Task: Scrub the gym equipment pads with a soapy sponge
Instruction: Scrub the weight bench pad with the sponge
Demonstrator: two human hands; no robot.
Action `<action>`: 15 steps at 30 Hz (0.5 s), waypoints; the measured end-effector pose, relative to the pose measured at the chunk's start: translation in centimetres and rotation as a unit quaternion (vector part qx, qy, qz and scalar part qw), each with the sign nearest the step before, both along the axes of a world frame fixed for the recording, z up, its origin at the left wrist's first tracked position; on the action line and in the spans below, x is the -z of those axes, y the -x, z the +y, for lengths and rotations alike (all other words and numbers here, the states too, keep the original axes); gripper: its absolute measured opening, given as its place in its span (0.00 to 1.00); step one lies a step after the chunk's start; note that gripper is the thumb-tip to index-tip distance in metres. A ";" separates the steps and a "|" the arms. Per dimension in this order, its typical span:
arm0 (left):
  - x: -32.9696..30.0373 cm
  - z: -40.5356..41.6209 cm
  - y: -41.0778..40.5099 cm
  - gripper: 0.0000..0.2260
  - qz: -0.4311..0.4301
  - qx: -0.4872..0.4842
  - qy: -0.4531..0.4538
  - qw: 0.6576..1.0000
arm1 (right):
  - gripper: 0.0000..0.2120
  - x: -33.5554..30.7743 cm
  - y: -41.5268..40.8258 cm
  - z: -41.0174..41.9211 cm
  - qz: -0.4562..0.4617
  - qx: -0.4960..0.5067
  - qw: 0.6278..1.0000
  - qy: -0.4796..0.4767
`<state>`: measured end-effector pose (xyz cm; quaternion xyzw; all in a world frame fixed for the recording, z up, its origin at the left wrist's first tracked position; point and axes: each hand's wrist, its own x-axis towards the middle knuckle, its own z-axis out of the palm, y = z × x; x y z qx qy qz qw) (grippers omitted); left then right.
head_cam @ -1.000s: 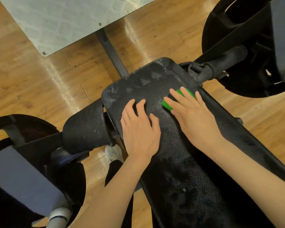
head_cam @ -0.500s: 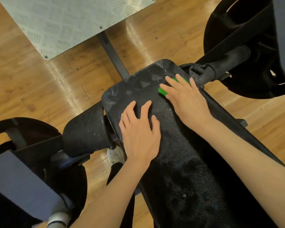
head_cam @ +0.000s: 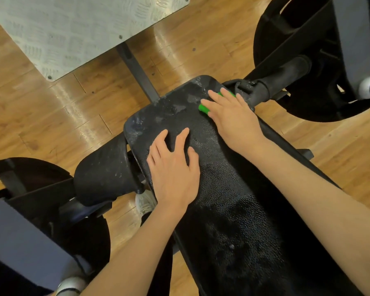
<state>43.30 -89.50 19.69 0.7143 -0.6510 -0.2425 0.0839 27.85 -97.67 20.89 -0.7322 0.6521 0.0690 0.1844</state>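
A long black textured bench pad (head_cam: 226, 210) runs from the lower right up to the middle, wet and flecked with suds at its far end. My right hand (head_cam: 233, 116) lies flat with straight fingers on a green sponge (head_cam: 203, 108), pressing it onto the pad's far right corner; most of the sponge is hidden under the fingers. My left hand (head_cam: 173, 167) rests flat on the pad with its fingers spread, a little nearer to me and to the left.
A black roller pad (head_cam: 103, 169) sticks out left of the bench, and another roller (head_cam: 286, 77) at the upper right. Black weight plates (head_cam: 297, 50) flank both sides. A metal tread plate (head_cam: 73, 28) lies on the wooden floor ahead. A white shoe (head_cam: 144, 201) shows below the bench.
My right hand has pushed the sponge away from me toward the pad's far right corner. My left hand has stayed in place on the pad.
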 end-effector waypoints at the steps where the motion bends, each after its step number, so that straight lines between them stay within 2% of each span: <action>1: 0.0 0.0 0.0 0.21 0.001 0.000 0.002 1.000 | 0.20 -0.4 0.4 0.5 -0.001 -0.004 1.000 -0.002; 5: 0.2 0.1 0.0 0.22 -0.002 -0.005 -0.001 1.000 | 0.20 -3.2 2.0 6.1 -0.001 0.018 0.999 0.030; 11: 0.1 0.0 0.1 0.22 -0.001 -0.005 -0.007 1.000 | 0.19 -0.2 1.2 0.3 -0.016 0.022 1.000 0.002; 15: 0.1 0.0 0.1 0.22 0.001 -0.006 -0.014 1.000 | 0.19 -1.8 2.1 4.3 -0.008 0.044 0.998 0.040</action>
